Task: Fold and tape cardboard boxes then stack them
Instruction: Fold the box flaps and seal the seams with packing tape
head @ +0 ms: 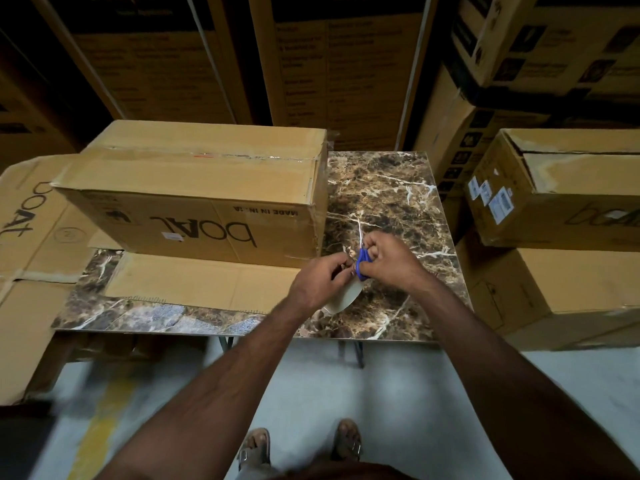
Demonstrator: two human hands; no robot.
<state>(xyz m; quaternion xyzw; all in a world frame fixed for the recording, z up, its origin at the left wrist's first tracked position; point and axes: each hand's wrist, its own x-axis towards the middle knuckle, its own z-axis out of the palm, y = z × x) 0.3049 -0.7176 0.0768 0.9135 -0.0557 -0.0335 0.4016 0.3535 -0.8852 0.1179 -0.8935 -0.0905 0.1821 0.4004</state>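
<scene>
A closed cardboard box (194, 202) printed "boAt" lies on the marble table (391, 199), tape along its top seam and one flap lying flat toward me. Just right of its near corner, my right hand (388, 261) grips blue-handled scissors (363, 259), whose blades point away from me. My left hand (320, 280) touches it and pinches a roll of brown tape (344, 297) that hangs below the fingers. The strip between the hands is mostly hidden.
A flattened "boAt" carton (31, 237) leans at the table's left end. Two taped boxes (561, 237) sit stacked on the right. Tall printed cartons (332, 64) form a wall behind. My sandalled feet (301, 448) stand on the pale floor.
</scene>
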